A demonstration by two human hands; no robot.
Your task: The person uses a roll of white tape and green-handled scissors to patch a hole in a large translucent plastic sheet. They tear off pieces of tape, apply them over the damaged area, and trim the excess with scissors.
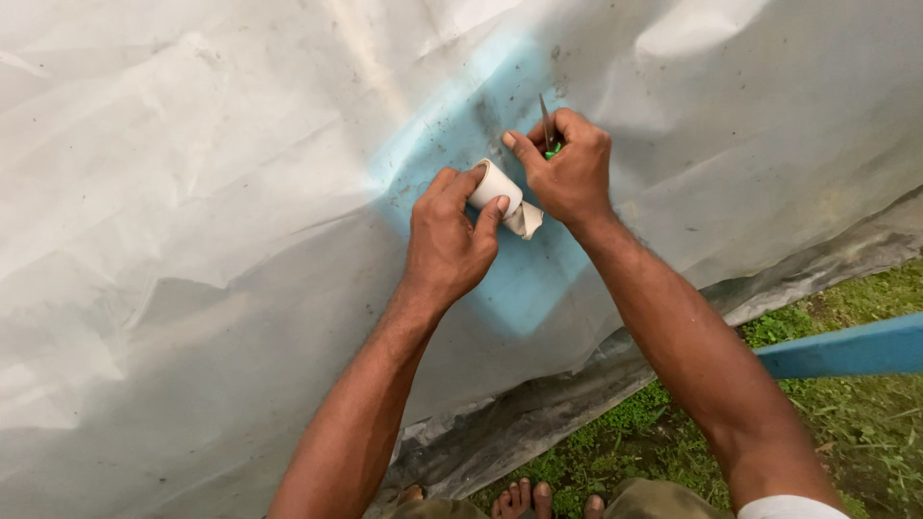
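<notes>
- Tape roll (495, 185), white, sits just above frame centre, pinched by the left hand (447, 240) between fingers and thumb.
- Right hand (569, 173) is clenched round a green-handled tool (550, 137), thumb touching the roll.
- Both hands work against a white plastic sheet (192, 240) with a blue patch (510, 279).
- Grass (846, 413) lies lower right.

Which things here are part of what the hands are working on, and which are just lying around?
In use:
left hand gripping white roll
right hand holding green-handled tool
plastic sheet with blue patch

Just around:
blue plank
grass
</notes>
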